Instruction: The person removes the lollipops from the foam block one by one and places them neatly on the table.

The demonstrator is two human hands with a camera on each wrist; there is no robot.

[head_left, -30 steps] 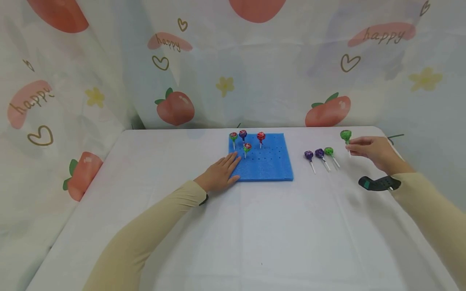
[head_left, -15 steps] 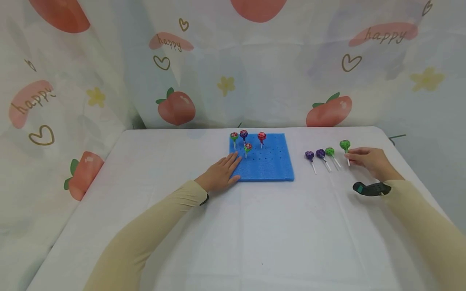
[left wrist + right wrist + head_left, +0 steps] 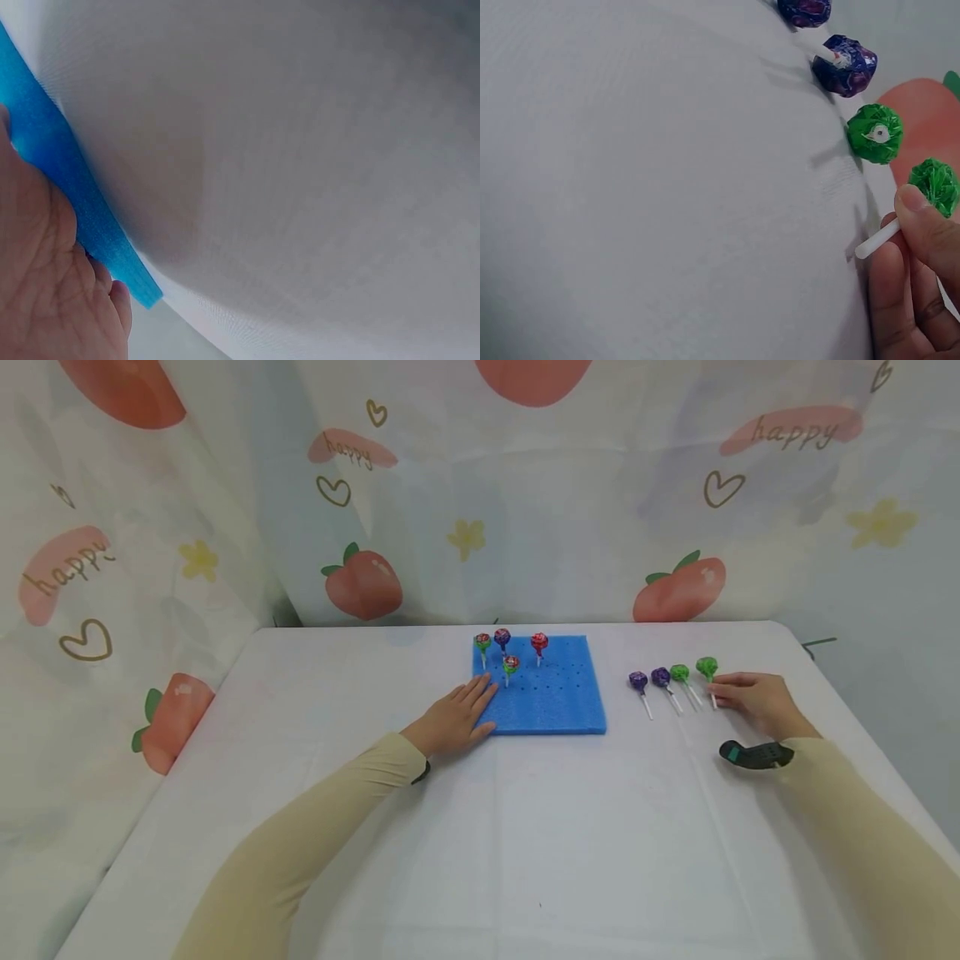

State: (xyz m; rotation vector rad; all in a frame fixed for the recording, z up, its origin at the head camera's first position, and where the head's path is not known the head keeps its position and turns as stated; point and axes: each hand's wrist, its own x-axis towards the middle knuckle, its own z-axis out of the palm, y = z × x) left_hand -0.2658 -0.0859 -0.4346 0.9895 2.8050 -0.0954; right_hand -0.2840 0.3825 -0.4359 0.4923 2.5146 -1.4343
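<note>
My right hand (image 3: pixel 761 700) pinches the white stick of a green lollipop (image 3: pixel 707 667) between thumb and fingers, at the right end of a row on the table. In the right wrist view the held green lollipop (image 3: pixel 934 186) has its stick pointing down and left. Beside it lie another green lollipop (image 3: pixel 679 672) and two purple lollipops (image 3: pixel 661 677). My left hand (image 3: pixel 452 718) rests with straight fingers on the left edge of a blue foam board (image 3: pixel 551 714). The left wrist view shows the palm against the foam's blue edge (image 3: pixel 97 217).
Several lollipops stand upright in the board's back left part: a red one (image 3: pixel 539 642), a purple one (image 3: pixel 502 637) and two red-green ones (image 3: pixel 511 665). Small holes dot the foam. A white cloth covers the table (image 3: pixel 600 843); a printed curtain (image 3: pixel 555 510) hangs behind.
My right hand has lowered the green lollipop to the table and shifted it slightly left, closer to the other green one. The left hand stays put on the board.
</note>
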